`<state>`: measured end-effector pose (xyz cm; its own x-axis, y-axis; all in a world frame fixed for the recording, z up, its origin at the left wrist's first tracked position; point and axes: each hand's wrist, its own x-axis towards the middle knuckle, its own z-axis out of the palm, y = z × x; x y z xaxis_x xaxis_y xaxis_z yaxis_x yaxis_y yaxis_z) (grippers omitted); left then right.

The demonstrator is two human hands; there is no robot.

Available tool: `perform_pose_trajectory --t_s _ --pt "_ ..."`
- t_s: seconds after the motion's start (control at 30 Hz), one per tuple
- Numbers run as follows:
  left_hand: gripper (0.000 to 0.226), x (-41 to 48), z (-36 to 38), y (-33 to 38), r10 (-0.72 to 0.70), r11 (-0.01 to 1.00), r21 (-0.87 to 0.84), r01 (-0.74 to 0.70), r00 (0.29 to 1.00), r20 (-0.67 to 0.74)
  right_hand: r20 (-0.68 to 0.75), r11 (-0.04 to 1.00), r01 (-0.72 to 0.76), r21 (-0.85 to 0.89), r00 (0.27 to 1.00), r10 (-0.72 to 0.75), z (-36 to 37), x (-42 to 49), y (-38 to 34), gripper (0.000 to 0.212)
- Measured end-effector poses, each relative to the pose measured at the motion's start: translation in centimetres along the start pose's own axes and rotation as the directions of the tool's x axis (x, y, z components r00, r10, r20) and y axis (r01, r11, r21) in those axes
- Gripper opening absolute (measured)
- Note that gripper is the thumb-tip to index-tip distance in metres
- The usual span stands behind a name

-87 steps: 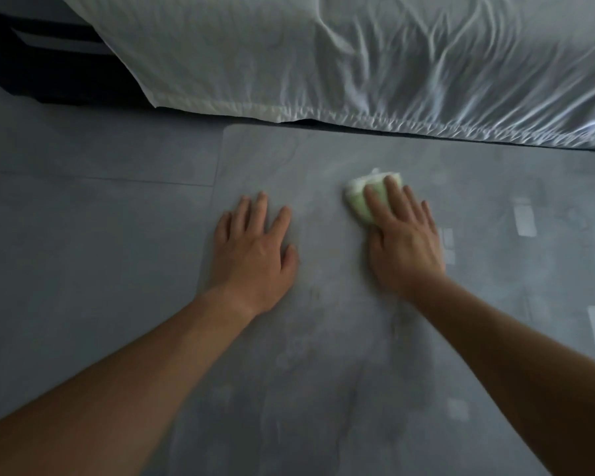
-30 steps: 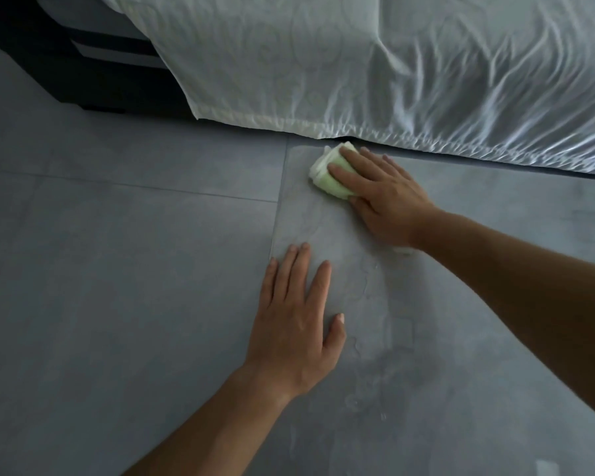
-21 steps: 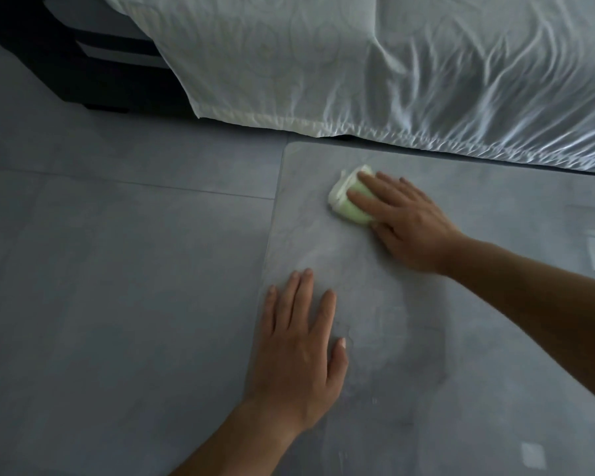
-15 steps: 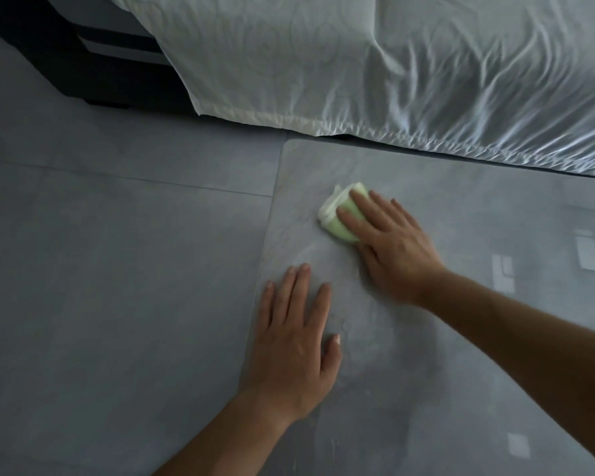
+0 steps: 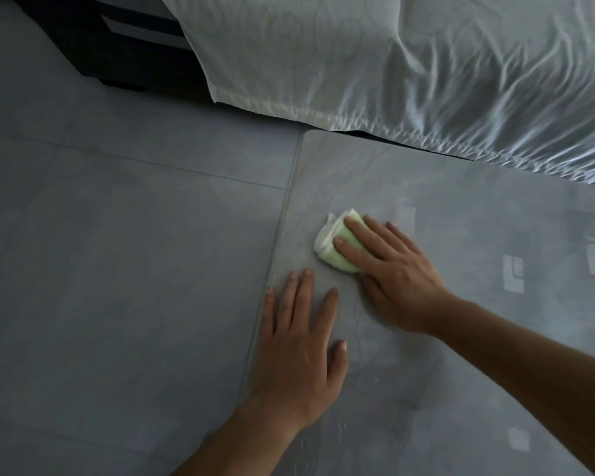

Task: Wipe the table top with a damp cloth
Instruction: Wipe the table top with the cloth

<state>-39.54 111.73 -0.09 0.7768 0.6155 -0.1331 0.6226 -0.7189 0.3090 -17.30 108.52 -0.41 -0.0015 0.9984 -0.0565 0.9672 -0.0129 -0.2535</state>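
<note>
Cloth under right hand, left hand flat (tabletop)

Folded green cloth on table top

One head-worn view looks steeply down, close over the table top, facing the bedsheet

The cloth lies on the table top under the fingers of the right hand, just ahead and to the right of the left hand, which rests flat on the table top beside its left edge. Left of both hands, past that edge, lies the floor. Beyond the hands a bed sheet runs along the far edge of the table top, with a piece of furniture behind the sheet's left end, well apart from the left hand.
</note>
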Motion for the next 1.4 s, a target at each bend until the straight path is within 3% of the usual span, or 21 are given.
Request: perform_pose_trajectory --t_s 0.07,0.23,0.3,0.37,0.47,0.67,0.83,0.9,1.0,1.07,1.2,1.27,1.33,1.4 --pt "0.069 0.0 0.1 0.0 -0.001 1.000 -0.008 0.001 1.000 -0.002 -0.004 1.000 -0.020 0.004 1.000 0.020 -0.8 2.2 1.2 0.059" --pt "0.069 -0.1 0.5 -0.1 -0.006 1.000 -0.012 0.006 1.000 -0.014 -0.042 0.948 -0.302 0.100 0.950 0.308 -1.5 11.6 1.5 0.058" --pt "0.068 -0.3 0.5 -0.2 0.007 1.000 -0.023 -0.008 1.000 -0.024 -0.035 0.977 -0.202 0.074 0.978 0.205 -0.8 11.7 0.0 0.059" --pt "0.066 -0.7 0.5 -0.2 0.018 0.999 -0.039 -0.020 0.999 -0.037 0.010 1.000 -0.004 0.001 1.000 0.004 -0.1 9.2 -1.1 0.061" --pt "0.065 -1.5 0.4 -0.2 0.008 1.000 -0.029 -0.009 0.999 -0.031 0.118 0.985 0.167 -0.043 0.980 -0.161 -0.5 6.1 -0.1 0.059" --pt "0.067 -2.0 0.6 -0.1 -0.003 1.000 -0.020 0.003 1.000 -0.031 0.013 0.996 -0.089 0.012 0.996 0.089 -0.8 8.8 0.1 0.062" --pt "0.065 -2.4 0.6 -0.1 0.005 1.000 -0.019 -0.006 0.999 -0.033 0.106 0.991 0.131 -0.023 0.986 -0.128 -0.5 3.1 0.6 0.057" --pt "0.064 -2.8 0.6 0.2 0.006 1.000 -0.017 -0.007 0.999 -0.034 0.068 0.999 0.040 -0.024 0.997 -0.038 -1.2 2.8 2.5 0.058" --pt "0.063 -3.6 0.8 0.9 0.000 1.000 -0.011 0.000 0.999 -0.033 -0.013 0.970 -0.238 0.045 0.971 0.239 -1.4 3.6 3.3 0.060" --pt "0.062 -4.0 0.9 1.1 -0.013 1.000 -0.003 0.013 0.999 -0.037 -0.051 0.956 -0.284 0.069 0.957 0.287 -0.9 3.0 1.3 0.060" --pt "0.063 -4.7 1.0 1.2 -0.032 0.999 0.029 0.033 0.999 -0.029 0.009 0.999 0.032 0.009 0.999 -0.032 0.9 -3.0 -2.0 0.061" --pt "0.064 -5.3 1.1 1.1 -0.037 0.998 0.042 0.038 0.999 -0.018 0.048 0.994 0.109 0.022 0.993 -0.110 0.7 -4.4 -1.3 0.060" --pt "0.063 -5.8 1.3 0.9 -0.035 0.998 0.044 0.036 0.999 -0.020 0.001 1.000 0.020 0.018 1.000 -0.020 0.1 -3.4 0.1 0.061" --pt "0.063 -6.1 1.5 0.9 -0.029 0.998 0.050 0.030 0.999 -0.020 -0.050 0.975 -0.215 0.054 0.975 0.217 -0.5 -1.5 0.9 0.062"
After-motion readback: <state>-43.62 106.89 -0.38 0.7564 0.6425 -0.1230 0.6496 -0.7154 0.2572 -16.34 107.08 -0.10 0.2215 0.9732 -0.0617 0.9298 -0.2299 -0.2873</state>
